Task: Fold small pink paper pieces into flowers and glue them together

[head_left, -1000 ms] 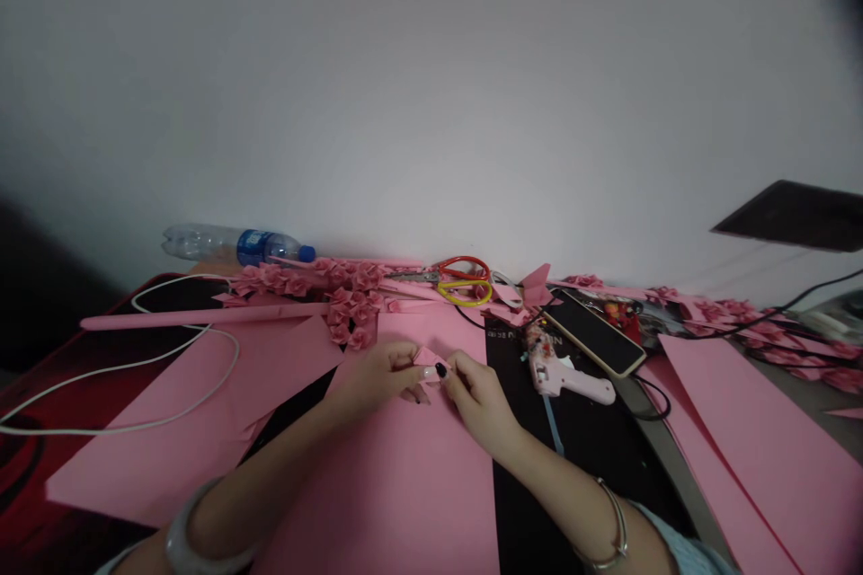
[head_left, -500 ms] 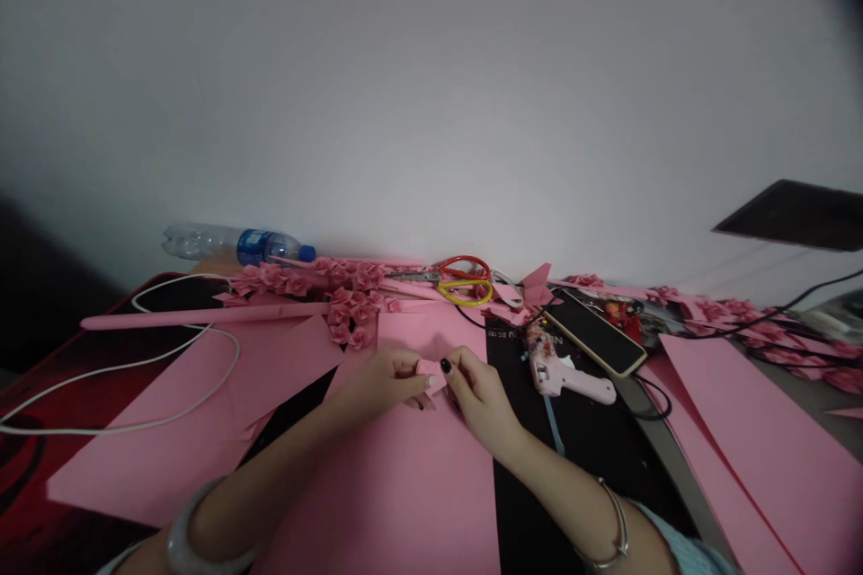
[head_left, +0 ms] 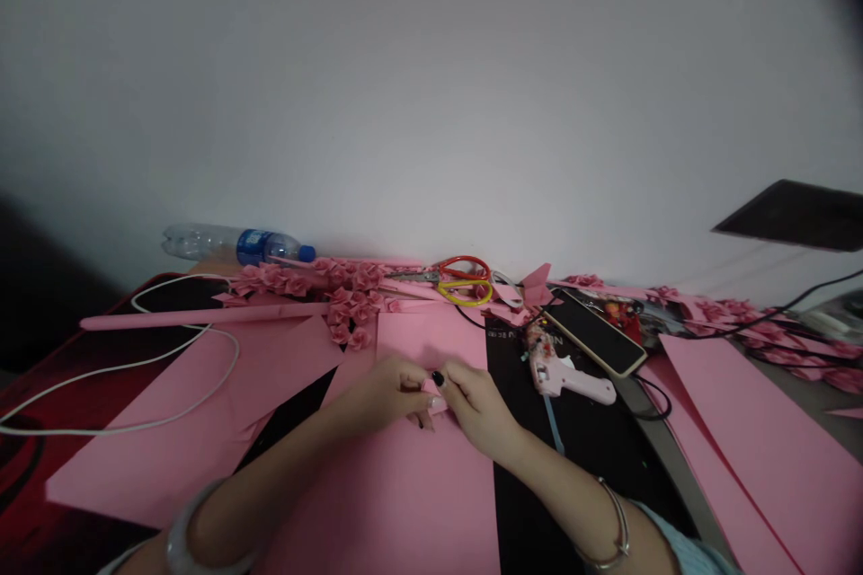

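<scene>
A small piece of folded pink paper (head_left: 435,397) is pinched between my two hands, mostly covered by the fingers. My left hand (head_left: 391,393) grips its left side, thumb on top. On the other side, my right hand (head_left: 475,404) presses the paper with thumb and bent fingers; a dark thumbnail shows. Both hands are just above a long pink paper sheet (head_left: 404,494). Beyond them lie folded pink paper flowers (head_left: 354,305) and scissors (head_left: 465,280) with red and yellow handles.
To the right are a pink glue gun (head_left: 570,377), a phone (head_left: 597,332) and large pink sheets (head_left: 761,431). At left lie a rolled pink paper tube (head_left: 202,317), a white cable (head_left: 121,429) and a plastic bottle (head_left: 253,246) near the wall.
Both hands have come closer together and slightly lower. The folded paper has turned and is more hidden by the fingers. Things on the table stay put.
</scene>
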Motion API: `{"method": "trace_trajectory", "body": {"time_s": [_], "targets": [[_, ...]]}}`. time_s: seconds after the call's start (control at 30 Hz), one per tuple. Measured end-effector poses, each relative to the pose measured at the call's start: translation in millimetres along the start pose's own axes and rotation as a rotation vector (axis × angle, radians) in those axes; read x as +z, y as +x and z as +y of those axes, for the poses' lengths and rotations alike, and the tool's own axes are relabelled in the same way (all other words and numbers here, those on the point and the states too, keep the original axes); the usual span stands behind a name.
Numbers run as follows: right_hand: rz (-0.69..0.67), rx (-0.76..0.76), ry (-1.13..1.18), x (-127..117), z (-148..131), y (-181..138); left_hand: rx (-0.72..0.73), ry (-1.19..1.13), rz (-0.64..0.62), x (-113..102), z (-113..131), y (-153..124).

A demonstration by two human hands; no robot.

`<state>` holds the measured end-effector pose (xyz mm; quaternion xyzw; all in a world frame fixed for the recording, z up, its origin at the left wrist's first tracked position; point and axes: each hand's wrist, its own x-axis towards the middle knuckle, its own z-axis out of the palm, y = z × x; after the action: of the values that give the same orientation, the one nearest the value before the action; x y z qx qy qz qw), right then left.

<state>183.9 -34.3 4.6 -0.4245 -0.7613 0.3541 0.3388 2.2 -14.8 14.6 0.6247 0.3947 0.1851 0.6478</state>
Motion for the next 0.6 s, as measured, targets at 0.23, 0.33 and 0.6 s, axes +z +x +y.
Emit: {"method": "trace_trajectory", "body": {"time_s": [0.23,0.33,0.6], "targets": [[0.155,0.06,0.035,2.2,2.7,-2.8,-0.038,-0.045,0.045,1.4,1.3,1.9],[0.259,0.027,0.055,2.4,3.4,-2.2,-0.065,-0.081,0.109,0.3,3.9,2.8],[0.305,-0.066,0.019,3.0,5.2,-1.1,-0.03,-0.062,0.183,0.9,5.7,2.6]]}}
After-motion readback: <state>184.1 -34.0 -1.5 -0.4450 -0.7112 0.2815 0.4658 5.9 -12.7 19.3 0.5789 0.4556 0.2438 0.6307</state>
